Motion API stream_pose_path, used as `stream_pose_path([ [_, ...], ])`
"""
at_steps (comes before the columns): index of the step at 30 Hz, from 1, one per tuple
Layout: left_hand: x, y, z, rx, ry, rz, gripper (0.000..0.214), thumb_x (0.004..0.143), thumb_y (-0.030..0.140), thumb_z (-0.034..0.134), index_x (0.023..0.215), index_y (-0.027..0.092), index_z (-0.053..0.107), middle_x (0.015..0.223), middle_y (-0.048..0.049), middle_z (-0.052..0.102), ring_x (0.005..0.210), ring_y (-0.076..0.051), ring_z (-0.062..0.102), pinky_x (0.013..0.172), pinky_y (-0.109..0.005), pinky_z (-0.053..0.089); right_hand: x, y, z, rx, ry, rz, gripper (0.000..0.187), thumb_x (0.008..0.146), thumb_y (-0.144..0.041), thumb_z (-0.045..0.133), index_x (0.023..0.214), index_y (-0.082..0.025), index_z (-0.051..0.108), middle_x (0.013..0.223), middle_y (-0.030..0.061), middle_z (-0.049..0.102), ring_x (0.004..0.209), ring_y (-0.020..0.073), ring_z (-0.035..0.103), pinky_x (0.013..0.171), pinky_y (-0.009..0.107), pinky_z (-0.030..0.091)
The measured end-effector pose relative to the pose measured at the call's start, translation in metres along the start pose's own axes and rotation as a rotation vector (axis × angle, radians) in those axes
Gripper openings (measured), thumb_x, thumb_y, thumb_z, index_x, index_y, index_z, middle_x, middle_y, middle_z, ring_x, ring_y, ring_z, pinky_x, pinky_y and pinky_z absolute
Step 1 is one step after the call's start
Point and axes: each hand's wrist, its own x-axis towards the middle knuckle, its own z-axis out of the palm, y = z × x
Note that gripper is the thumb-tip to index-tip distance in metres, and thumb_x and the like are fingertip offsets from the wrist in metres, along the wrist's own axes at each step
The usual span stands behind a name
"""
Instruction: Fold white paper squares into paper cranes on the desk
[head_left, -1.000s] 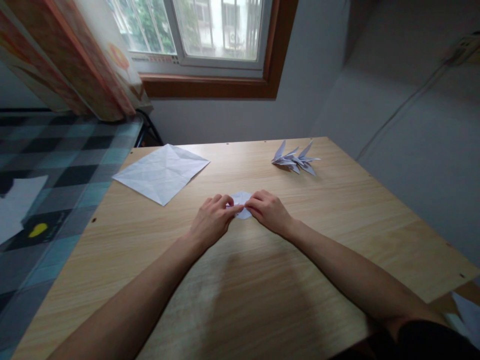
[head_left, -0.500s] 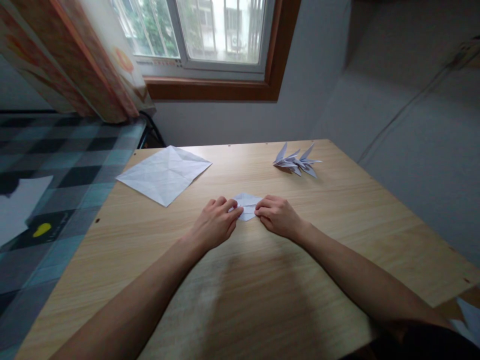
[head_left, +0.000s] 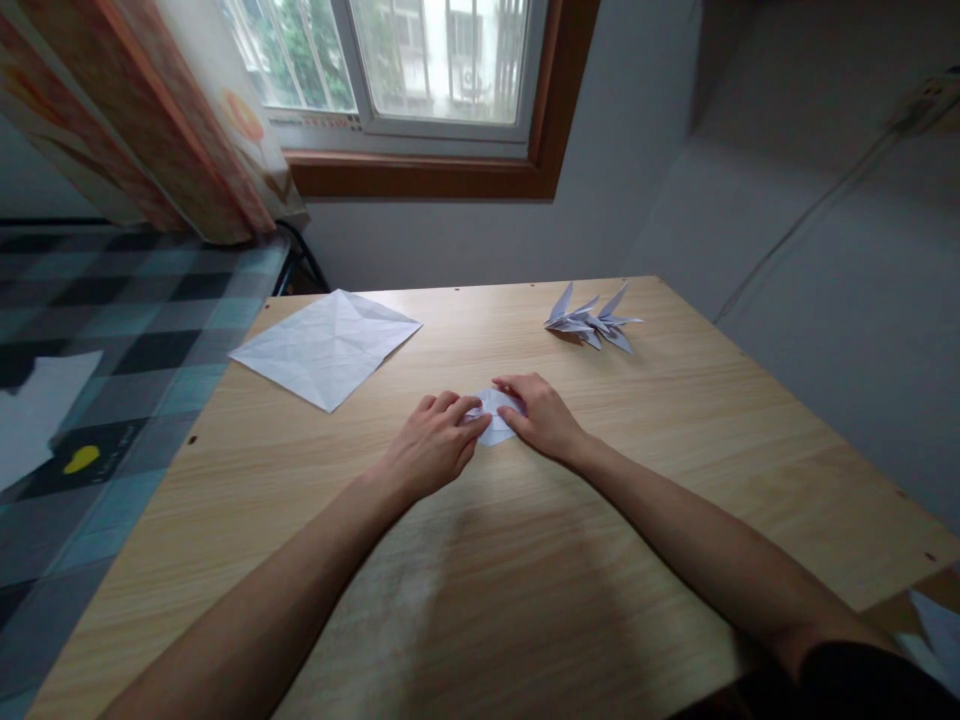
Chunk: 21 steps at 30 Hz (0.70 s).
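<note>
A small piece of folded white paper (head_left: 495, 432) lies on the wooden table between my two hands. My left hand (head_left: 442, 440) is closed on its left side, thumb and fingertips pressed onto the paper. At the right side, my right hand (head_left: 546, 418) has its thumb on the paper and its index finger near the far edge. These fingers cover part of the right side, and the folds beneath both hands are partly hidden.
A creased white paper sheet (head_left: 326, 350) lies at the table's back left. Several folded paper pieces (head_left: 592, 322) form a spiky cluster at the back right. To the left, white paper (head_left: 45, 410) rests on a checked cloth (head_left: 165, 350). The wooden table (head_left: 487, 600) fills the front.
My right hand has moved slightly left and away from me, and its thumb and index finger have spread apart over the paper. The left hand stays almost in place.
</note>
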Motion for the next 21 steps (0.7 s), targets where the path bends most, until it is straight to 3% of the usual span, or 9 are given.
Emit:
stream_pose_path([
  [5, -0.0008, -0.0024, 0.0018, -0.031, 0.008, 0.038, 0.026, 0.095, 0.023, 0.052, 0.115, 0.022, 0.068, 0.118, -0.0074, 0.069, 0.102, -0.025, 0.058, 0.085, -0.041, 0.044, 0.0001, -0.0015, -0.0005, 0.059, -0.009, 0.003, 0.038, 0.082, -0.004, 0.061, 0.118, -0.018, 0.067, 0.105, 0.0087, 0.073, 0.096, 0.0216, 0.065, 0.090, 0.039, 0.053],
  [9, -0.0023, -0.0031, 0.0029, -0.042, 0.055, 0.043, 0.022, 0.095, 0.024, 0.053, 0.108, 0.023, 0.071, 0.114, -0.0076, 0.069, 0.100, -0.024, 0.059, 0.085, -0.041, 0.046, -0.0015, 0.0011, -0.0008, 0.003, -0.023, -0.081, 0.025, 0.086, -0.005, 0.058, 0.100, -0.020, 0.074, 0.096, 0.0075, 0.075, 0.094, 0.0216, 0.065, 0.089, 0.039, 0.053],
  [14, -0.0020, -0.0019, 0.0025, -0.038, 0.101, 0.029, 0.020, 0.092, 0.023, 0.057, 0.103, 0.023, 0.073, 0.127, -0.0099, 0.066, 0.113, -0.028, 0.057, 0.093, -0.045, 0.046, -0.0042, 0.0052, 0.0017, -0.052, -0.047, -0.170, 0.029, 0.080, 0.001, 0.057, 0.086, -0.021, 0.076, 0.100, 0.0065, 0.075, 0.096, 0.0218, 0.064, 0.091, 0.039, 0.053],
  [21, -0.0015, -0.0039, 0.0040, -0.091, 0.064, 0.057, 0.023, 0.098, 0.025, 0.049, 0.106, 0.021, 0.070, 0.118, -0.0059, 0.073, 0.110, -0.023, 0.064, 0.095, -0.040, 0.046, -0.0045, -0.0032, -0.0018, -0.039, -0.048, -0.121, 0.024, 0.078, -0.001, 0.058, 0.081, -0.019, 0.073, 0.095, 0.0068, 0.074, 0.093, 0.0217, 0.065, 0.089, 0.037, 0.052],
])
